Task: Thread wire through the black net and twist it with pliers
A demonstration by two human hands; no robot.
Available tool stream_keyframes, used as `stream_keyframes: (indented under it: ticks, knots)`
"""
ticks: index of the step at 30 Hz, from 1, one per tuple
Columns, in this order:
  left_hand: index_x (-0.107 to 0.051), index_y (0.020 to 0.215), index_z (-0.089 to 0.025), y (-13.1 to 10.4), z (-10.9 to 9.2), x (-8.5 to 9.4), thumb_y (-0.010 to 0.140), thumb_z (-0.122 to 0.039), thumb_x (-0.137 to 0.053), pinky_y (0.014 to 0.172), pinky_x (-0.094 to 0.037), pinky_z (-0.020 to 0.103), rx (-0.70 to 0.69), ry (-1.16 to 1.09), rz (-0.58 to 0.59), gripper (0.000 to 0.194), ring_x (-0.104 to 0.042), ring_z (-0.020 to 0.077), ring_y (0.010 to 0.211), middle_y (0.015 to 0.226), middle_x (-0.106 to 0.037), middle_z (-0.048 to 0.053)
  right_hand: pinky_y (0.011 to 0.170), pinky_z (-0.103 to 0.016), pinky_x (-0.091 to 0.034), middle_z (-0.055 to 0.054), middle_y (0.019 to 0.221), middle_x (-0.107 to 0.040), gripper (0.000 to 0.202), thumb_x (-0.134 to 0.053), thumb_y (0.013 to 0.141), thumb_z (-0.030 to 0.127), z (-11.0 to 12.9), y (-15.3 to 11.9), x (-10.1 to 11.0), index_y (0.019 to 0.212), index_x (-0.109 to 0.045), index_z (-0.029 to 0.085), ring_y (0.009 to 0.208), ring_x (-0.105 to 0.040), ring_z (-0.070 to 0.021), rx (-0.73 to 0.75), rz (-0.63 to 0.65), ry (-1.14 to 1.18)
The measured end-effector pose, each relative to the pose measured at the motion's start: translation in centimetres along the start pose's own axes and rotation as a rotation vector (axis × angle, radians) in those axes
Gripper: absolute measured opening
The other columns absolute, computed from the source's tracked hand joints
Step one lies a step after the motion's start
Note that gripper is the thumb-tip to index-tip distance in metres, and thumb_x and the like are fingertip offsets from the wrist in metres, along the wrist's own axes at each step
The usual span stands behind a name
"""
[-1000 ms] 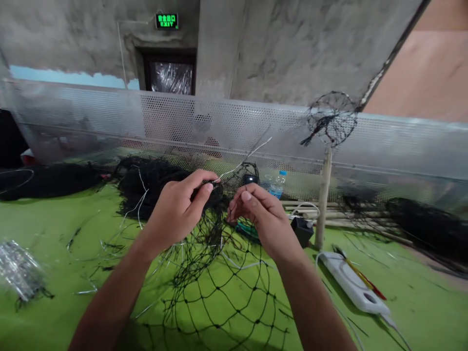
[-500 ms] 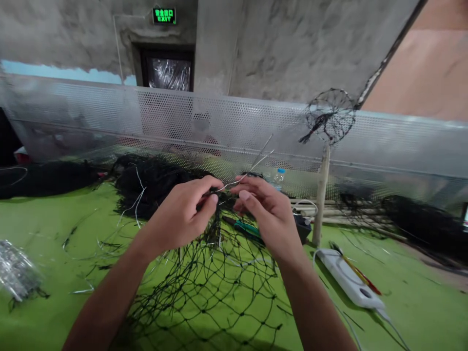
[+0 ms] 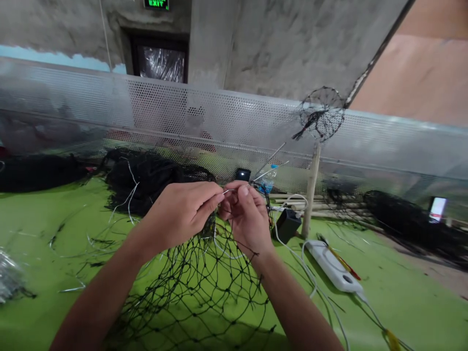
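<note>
Thin silvery wire (image 3: 270, 169) sticks up to the right from between the two hands, its free ends spread apart. My left hand (image 3: 185, 207) pinches the wire between thumb and fingers. Close beside it, my right hand (image 3: 248, 214) is turned palm inward, thumb pressed against the fingers over the same wire. A black knotted net (image 3: 204, 297) hangs below the hands and spreads over the green table (image 3: 87, 200); its gathered top is partly hidden behind them.
Black netting (image 3: 146, 175) lies heaped at the back left. A wooden post (image 3: 312, 195) carries a round net piece. To the right are a black box (image 3: 287, 225), a white power strip (image 3: 332, 268) and cables. Behind the table stands a perforated metal panel (image 3: 234, 117).
My right hand has moved left, closer to my left hand, and turned palm inward. The green-handled tool is out of sight now. The view has shifted slightly.
</note>
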State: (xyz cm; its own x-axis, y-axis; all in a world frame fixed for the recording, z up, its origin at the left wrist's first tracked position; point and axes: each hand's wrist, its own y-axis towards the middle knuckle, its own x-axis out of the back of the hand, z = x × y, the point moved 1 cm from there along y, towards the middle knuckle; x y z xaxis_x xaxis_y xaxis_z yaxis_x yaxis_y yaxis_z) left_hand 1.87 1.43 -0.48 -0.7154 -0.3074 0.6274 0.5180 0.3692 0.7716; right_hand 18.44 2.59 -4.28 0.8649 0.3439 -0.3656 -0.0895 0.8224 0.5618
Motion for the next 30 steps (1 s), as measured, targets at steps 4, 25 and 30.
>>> stream_keyframes:
  ticks: [4, 25, 30]
  knots:
    - [-0.065, 0.092, -0.015, -0.1, 0.3, -0.1, 0.108, -0.022, -0.048, 0.067, -0.041, 0.025, -0.052, 0.016, -0.010, 0.024, -0.058, 0.0096, 0.070, 0.081, -0.067, -0.002, 0.051, -0.020, -0.047, 0.004, 0.069, -0.058, 0.021, -0.071, 0.093, 0.048, 0.1, -0.1, -0.2, 0.091, -0.077, 0.029, 0.058, -0.052, -0.0087, 0.037, -0.029, -0.024]
    - [-0.064, 0.096, -0.019, 0.4, 1.4, -0.3, 0.109, -0.024, -0.048, 0.071, -0.048, 0.021, -0.218, -0.092, 0.005, 0.021, -0.066, 0.0096, 0.075, 0.080, -0.070, -0.001, 0.039, -0.021, -0.039, 0.004, 0.063, -0.058, 0.027, -0.072, 0.089, 0.051, 1.3, -0.2, -0.2, 0.078, -0.075, 0.027, 0.048, -0.044, -0.0089, -0.010, -0.013, -0.055]
    - [-0.067, 0.099, -0.020, 0.2, 1.7, 0.0, 0.109, -0.026, -0.048, 0.070, -0.049, 0.021, -0.221, -0.120, 0.015, 0.022, -0.067, 0.0098, 0.074, 0.081, -0.072, 0.000, 0.037, -0.021, -0.038, 0.003, 0.063, -0.059, 0.028, -0.074, 0.088, 0.052, 1.2, -0.4, -0.4, 0.078, -0.075, 0.026, 0.047, -0.044, -0.0089, 0.000, 0.007, -0.063]
